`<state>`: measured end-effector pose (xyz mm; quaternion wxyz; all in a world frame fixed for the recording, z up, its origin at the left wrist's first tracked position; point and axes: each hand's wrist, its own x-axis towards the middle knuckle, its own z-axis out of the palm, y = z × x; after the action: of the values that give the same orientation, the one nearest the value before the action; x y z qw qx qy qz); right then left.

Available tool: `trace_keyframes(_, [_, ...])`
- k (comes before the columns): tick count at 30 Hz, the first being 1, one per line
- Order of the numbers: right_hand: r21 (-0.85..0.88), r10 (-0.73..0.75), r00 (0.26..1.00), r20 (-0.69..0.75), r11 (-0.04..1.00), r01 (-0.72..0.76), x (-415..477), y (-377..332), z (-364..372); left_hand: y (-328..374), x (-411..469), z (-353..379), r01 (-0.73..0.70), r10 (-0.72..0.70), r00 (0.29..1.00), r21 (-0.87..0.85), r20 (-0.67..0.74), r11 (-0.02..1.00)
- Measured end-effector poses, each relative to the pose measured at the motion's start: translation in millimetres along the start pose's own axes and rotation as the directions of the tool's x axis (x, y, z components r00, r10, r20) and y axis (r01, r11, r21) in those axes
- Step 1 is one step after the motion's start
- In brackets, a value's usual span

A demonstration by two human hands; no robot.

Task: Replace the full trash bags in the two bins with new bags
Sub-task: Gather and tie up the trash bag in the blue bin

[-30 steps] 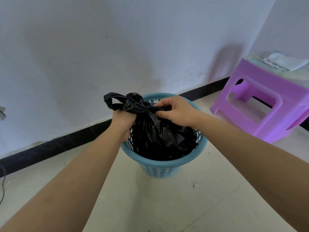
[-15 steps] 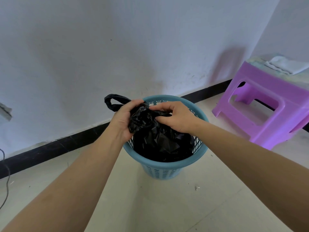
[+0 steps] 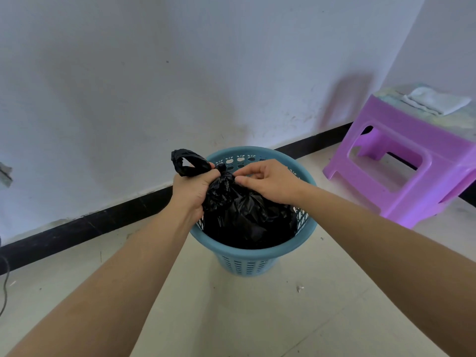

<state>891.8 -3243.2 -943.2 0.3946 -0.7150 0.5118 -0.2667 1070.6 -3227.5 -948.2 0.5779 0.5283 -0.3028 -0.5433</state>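
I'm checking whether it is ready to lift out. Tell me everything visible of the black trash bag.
The black trash bag is thin, glossy, crinkled plastic, bulging inside the blue bin. Its mouth is gathered into a twisted neck with a knot-like bunch on top. One handle loop sticks up above the left hand, which grips the neck. The right hand pinches the bunch.

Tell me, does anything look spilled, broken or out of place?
Only a small scrap lies on the floor in front of the blue bin. The black bag, held by the left hand and right hand, shows no spill.
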Motion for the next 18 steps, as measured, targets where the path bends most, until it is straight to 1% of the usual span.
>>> trace_keyframes(3, [-0.021,0.016,1.0,0.024,1.0,-0.016,-2.6,0.3,-2.3,-4.7,1.1,-3.2,-0.015,0.015,1.0,0.034,-0.022,0.999])
trace_keyframes(6, [-0.023,0.041,0.999,0.011,0.999,-0.04,-1.6,4.9,-4.1,-7.7,4.0,-8.6,-0.017,0.017,1.0,0.051,0.006,0.999])
trace_keyframes(9, [-0.067,0.019,1.0,0.017,0.998,-0.018,-1.1,5.3,-5.3,-7.6,1.6,-9.0,-0.007,0.005,0.997,0.017,0.082,1.0])
trace_keyframes(12, [-0.04,-0.048,0.997,0.056,0.998,0.05,1.2,5.5,-6.1,-6.4,0.5,-8.4,-0.013,0.009,0.986,0.027,0.164,1.0])
trace_keyframes(14, [-0.049,-0.072,0.997,0.006,0.996,0.072,3.1,4.2,-6.4,-1.0,0.8,-7.2,-0.053,0.04,0.982,0.067,0.183,0.996])
trace_keyframes(16, [-0.07,-0.087,0.993,-0.082,0.994,0.081,5.2,-1.1,-10.7,9.4,3.5,-4.8,-0.128,0.104,0.978,0.125,0.179,0.984])
trace_keyframes(17, [-0.115,-0.117,0.985,-0.124,0.988,0.103,6.8,-4.3,-14.5,15.4,4.2,-3.2,-0.168,0.142,0.974,0.143,0.175,0.975])
trace_keyframes(18, [-0.22,-0.174,0.972,-0.157,0.966,0.137,8.6,-7.9,-19.3,21.2,5.2,-1.5,-0.197,0.172,0.971,0.149,0.166,0.969])
